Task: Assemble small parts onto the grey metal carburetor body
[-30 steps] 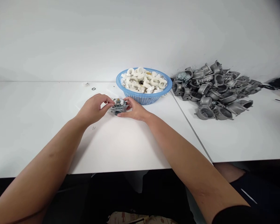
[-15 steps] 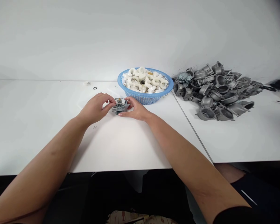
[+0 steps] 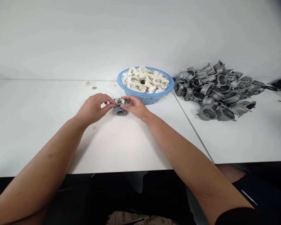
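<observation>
Both my hands hold a small die-cast aluminium carburetor body (image 3: 119,111) just above the white table, close to the front of the basket. A white plastic ring-shaped part (image 3: 120,101) sits on top of it, around a small brass-coloured pin. My left hand (image 3: 93,108) grips it from the left with its fingertips. From the right, my right hand (image 3: 135,107) pinches it with fingers and thumb. My fingers hide part of the body.
A blue plastic basket (image 3: 145,99) full of white plastic parts stands just beyond my hands. A heap of grey carburetor bodies (image 3: 216,93) lies to the right, past a table seam (image 3: 192,125). A black O-ring (image 3: 94,88) and small metal bits (image 3: 94,127) lie on the table.
My right hand has moved in, its fingers now higher on the carburetor body. The left hand stays nearly in place. The view has shifted slightly.
</observation>
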Tool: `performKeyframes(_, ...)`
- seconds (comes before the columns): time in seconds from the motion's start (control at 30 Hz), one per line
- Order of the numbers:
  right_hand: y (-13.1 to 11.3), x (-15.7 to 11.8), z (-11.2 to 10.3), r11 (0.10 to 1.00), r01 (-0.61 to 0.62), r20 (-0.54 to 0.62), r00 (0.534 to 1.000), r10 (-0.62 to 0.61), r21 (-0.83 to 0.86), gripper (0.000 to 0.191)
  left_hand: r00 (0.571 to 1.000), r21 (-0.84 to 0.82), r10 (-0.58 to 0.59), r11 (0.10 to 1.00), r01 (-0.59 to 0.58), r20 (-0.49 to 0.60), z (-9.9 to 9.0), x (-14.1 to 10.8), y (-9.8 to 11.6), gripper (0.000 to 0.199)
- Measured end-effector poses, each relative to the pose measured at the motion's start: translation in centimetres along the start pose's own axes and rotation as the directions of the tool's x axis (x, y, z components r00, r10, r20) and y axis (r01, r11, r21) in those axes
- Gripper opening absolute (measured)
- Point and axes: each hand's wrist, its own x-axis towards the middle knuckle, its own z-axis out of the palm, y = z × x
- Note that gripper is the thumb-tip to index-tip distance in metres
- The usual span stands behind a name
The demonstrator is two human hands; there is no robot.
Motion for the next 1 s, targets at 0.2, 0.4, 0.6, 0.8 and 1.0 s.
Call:
performKeyframes(0.2,-0.35,0.15,0.17,0.986,-0.095,-0.010,0.995,0.097,0.134,0.056,1.000,-0.008,-0.017,1.000,0.017,-0.022,0.09,-0.01,-0.03,0.020)
performKeyframes(0.4,-0.68,-0.11,0.18,0.966,-0.141,0.007,0.990,0.143,0.214,0.064,0.997,-0.010,0.048,0.999,-0.049,-0.054,0.12,-0.02,0.05,0.019)
performKeyframes(0.6,-0.58,-0.16,0.23,0.974,-0.061,-0.018,0.998,0.067,0.219,0.059,0.998,-0.036,0.027,0.999,-0.030,-0.064,0.23,-0.02,0.04,0.019)
performKeyframes(0.8,-0.08,0.08,-0.14,0.985,0.064,0.017,0.998,-0.068,0.157,0.053,0.998,-0.039,-0.009,0.999,0.006,-0.055,0.23,0.02,-0.02,0.017)
performKeyframes(1.0,0.10,0.18,0.00,0.991,0.129,-0.008,0.992,-0.128,0.022,0.051,0.998,-0.037,-0.011,0.999,0.008,-0.058,0.24,-0.01,-0.10,0.021)
